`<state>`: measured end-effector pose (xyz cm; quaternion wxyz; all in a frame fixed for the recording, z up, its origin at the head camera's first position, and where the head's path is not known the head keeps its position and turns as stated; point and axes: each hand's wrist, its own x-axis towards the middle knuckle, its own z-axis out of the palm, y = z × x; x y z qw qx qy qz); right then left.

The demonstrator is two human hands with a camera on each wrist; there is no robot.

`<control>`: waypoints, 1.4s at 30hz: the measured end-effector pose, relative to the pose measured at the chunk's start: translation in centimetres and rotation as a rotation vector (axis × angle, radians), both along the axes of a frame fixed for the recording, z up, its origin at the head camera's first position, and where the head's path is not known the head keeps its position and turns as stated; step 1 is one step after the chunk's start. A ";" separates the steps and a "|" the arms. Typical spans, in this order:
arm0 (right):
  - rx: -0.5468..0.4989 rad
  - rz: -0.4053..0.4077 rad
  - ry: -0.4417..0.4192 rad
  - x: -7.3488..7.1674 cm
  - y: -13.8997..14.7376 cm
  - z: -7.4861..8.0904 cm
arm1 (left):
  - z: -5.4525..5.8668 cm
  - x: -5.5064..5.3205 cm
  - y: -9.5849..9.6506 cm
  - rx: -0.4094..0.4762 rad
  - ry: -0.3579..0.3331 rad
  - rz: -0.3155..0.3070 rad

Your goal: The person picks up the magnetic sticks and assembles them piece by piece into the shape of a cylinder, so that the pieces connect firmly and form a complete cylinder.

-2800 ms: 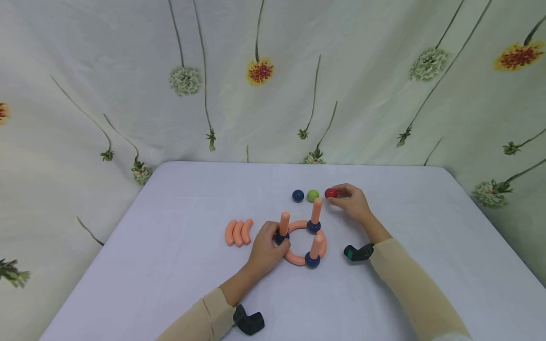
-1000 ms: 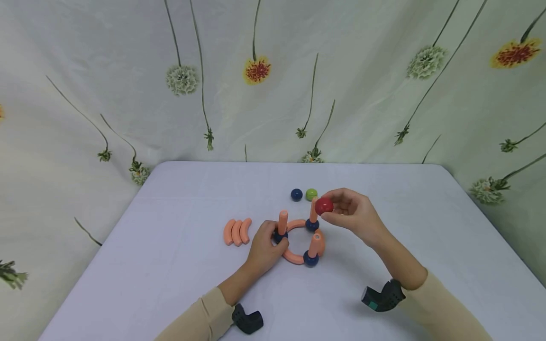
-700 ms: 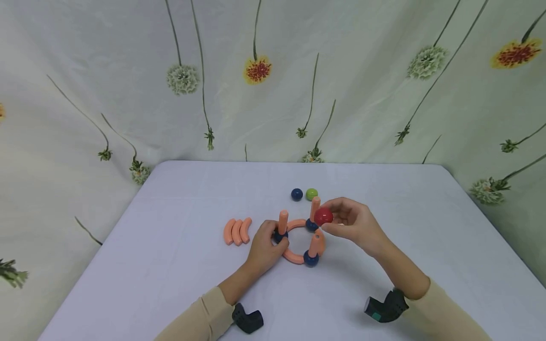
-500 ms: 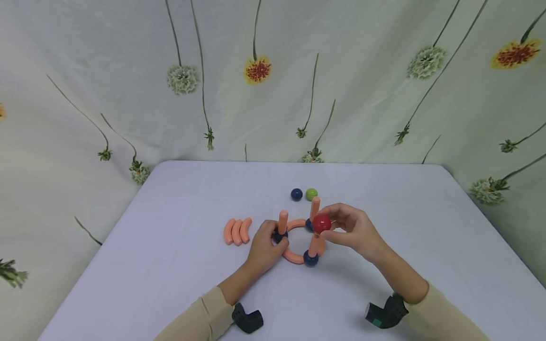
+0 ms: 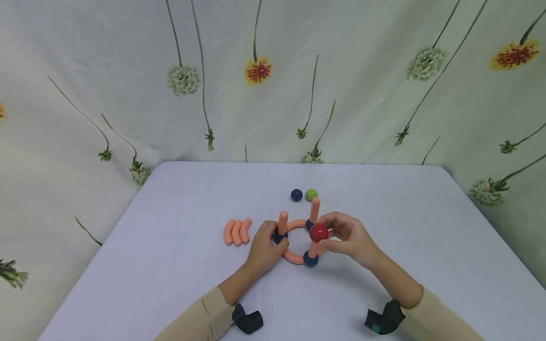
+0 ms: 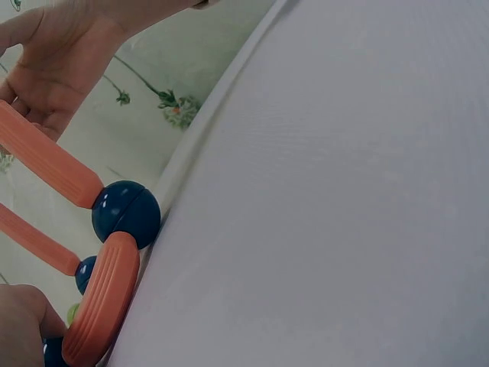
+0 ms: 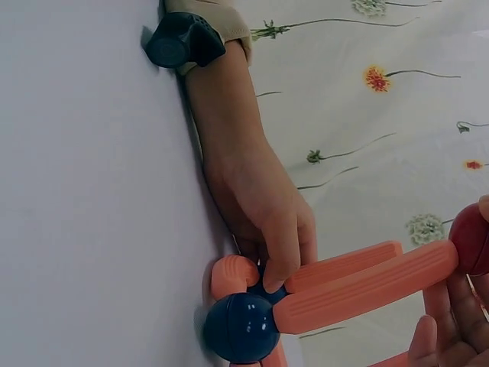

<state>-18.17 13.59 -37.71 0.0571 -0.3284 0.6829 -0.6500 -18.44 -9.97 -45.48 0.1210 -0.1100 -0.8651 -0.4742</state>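
My right hand [image 5: 347, 237] pinches a red ball [image 5: 318, 232] between thumb and fingers. In the right wrist view the ball sits right at the top end of an upright orange rod [image 7: 367, 287], which rises from a dark blue ball [image 7: 242, 327]. That blue ball is the front joint of a ring of curved orange pieces [image 5: 294, 257] on the table. Two more upright rods stand on blue joints, one at the left [image 5: 283, 221] and one at the back [image 5: 314, 209]. My left hand [image 5: 263, 250] grips the left joint's blue ball [image 5: 279, 237].
Behind the ring lie a loose dark blue ball [image 5: 296, 194] and a green ball [image 5: 311, 194]. Three curved orange pieces [image 5: 237, 232] lie side by side left of my left hand. A flowered cloth [image 5: 362, 71] hangs behind the white table [image 5: 170, 265].
My right hand has picked up the red ball from beside the green one, brought it toward me and lowered it onto the front rod's top. My left hand has stayed on its joint.
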 end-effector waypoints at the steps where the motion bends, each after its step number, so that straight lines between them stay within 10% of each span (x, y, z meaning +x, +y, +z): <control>1: 0.000 0.001 -0.001 0.0 0.0 -0.1 | 0.0 0.0 0.0 -0.001 -0.001 0.000; 20: 0.063 0.008 0.019 -0.5 0.0 -2.1 | -0.2 -0.2 0.1 -0.006 0.014 0.002; 33: 0.433 -0.032 0.081 -1.6 1.1 -4.3 | -0.4 -0.3 0.3 -0.007 0.054 0.003; 42: 0.503 -0.020 0.151 -1.9 1.2 -5.2 | -0.2 0.1 0.0 -0.004 0.103 0.054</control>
